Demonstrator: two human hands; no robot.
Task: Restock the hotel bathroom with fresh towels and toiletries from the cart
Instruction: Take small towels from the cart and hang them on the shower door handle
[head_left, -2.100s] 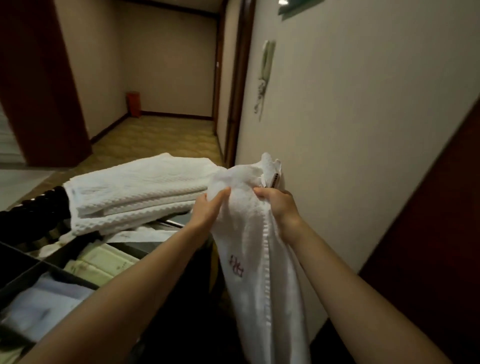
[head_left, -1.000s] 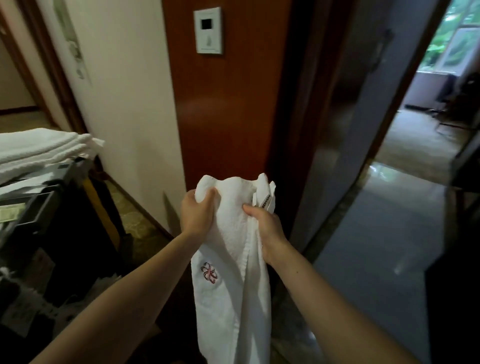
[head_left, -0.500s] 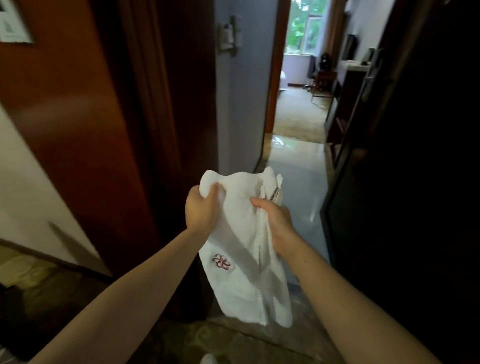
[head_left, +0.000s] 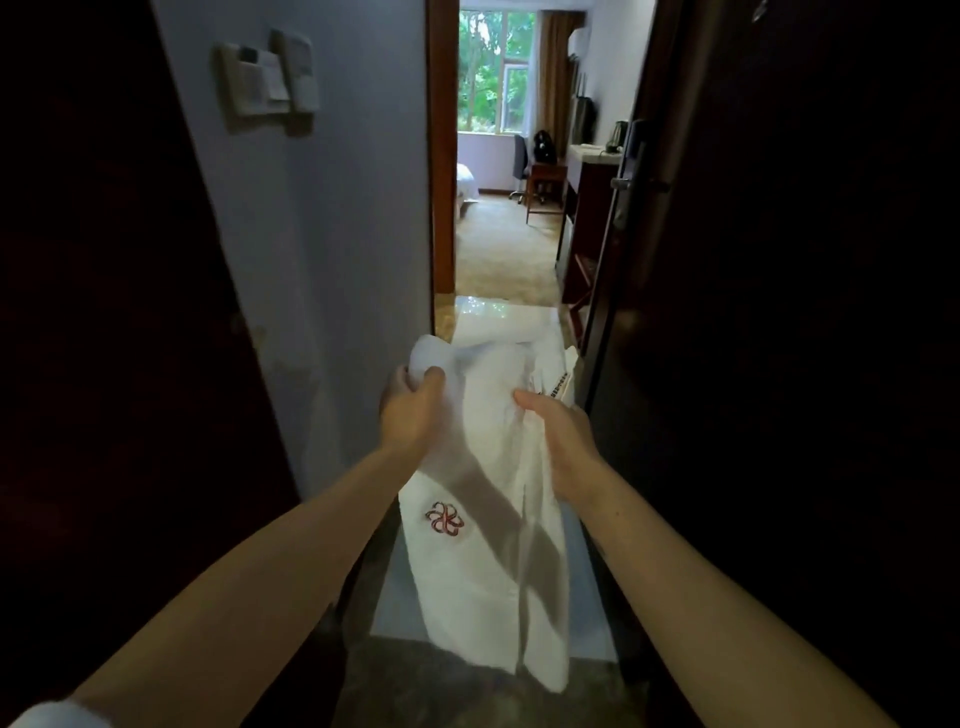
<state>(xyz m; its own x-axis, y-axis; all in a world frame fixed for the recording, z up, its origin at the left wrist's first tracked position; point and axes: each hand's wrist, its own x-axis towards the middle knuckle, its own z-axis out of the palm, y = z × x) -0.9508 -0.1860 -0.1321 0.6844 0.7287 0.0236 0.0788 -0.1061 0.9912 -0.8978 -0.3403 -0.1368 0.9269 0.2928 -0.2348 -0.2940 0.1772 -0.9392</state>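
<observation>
Both hands gripping towel (head_left: 488, 499) top edge, left hand (head_left: 410, 410), right hand (head_left: 558, 431); towel hanging lengthwise, long axis vertical, logo (head_left: 445, 518) below left hand.

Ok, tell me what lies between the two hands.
Only the white towel: its bunched top spans from the left hand to the right hand, seen in the head view.

Single head cam, fwd-down, close over hands (head_left: 483, 415), facing doorway (head_left: 498, 156).
</observation>
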